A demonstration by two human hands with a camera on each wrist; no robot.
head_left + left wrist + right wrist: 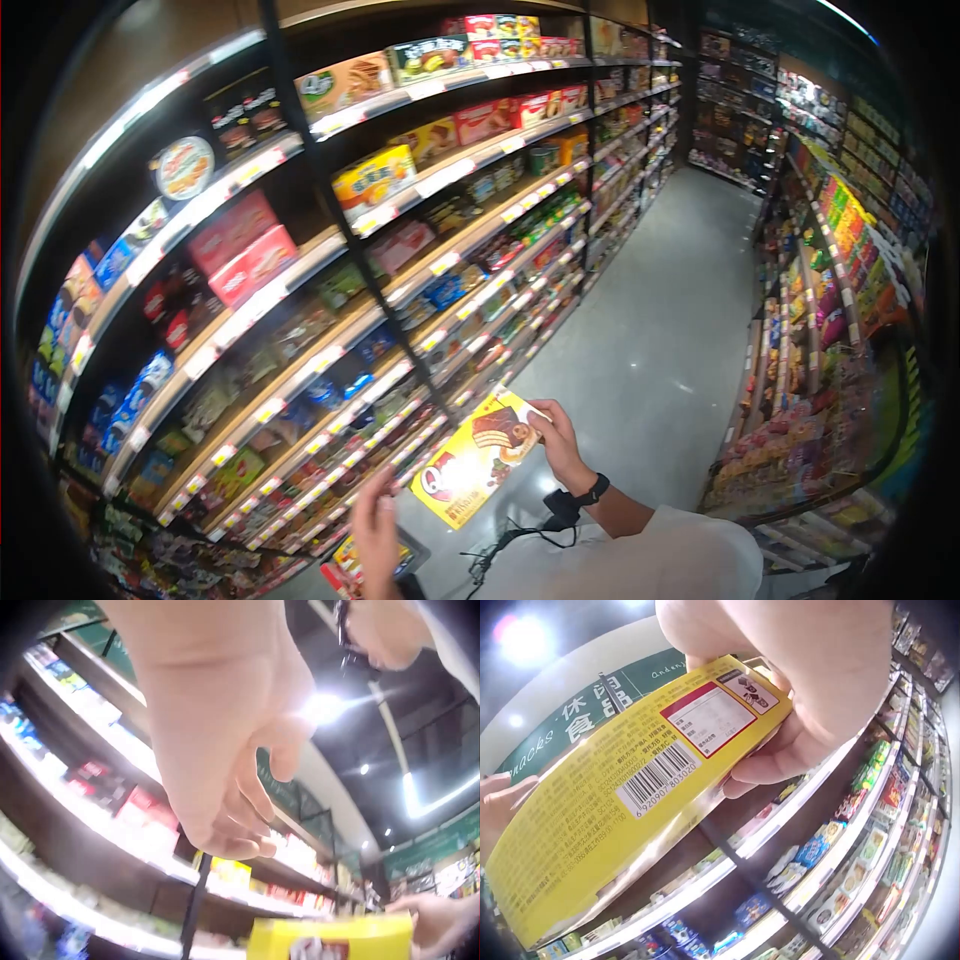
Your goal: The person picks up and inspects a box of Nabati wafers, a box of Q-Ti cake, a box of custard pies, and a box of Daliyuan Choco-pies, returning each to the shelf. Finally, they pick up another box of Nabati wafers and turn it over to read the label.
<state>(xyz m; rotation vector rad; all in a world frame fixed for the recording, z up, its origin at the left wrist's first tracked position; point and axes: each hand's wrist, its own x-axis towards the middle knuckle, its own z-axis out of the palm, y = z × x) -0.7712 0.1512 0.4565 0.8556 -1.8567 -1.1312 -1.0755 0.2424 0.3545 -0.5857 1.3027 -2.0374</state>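
Observation:
A flat yellow snack box (475, 455) with a chocolate pie picture is held up in the aisle at chest height. My right hand (552, 435) grips its far end, thumb on the front and fingers curled round the back (780, 750). The back of the box (630, 795) shows a barcode and small print. My left hand (375, 525) hovers just below the box's near corner, fingers loosely curled (232, 825) and holding nothing. In the left wrist view the box's edge (330, 939) and the right hand (439, 922) sit at the bottom.
Tall shelves (300, 330) full of boxed and bagged snacks run along the left. Another packed rack (830, 300) lines the right. The grey floor (650, 350) of the aisle runs ahead between them. A black strap and cable (575, 498) sit on the right wrist.

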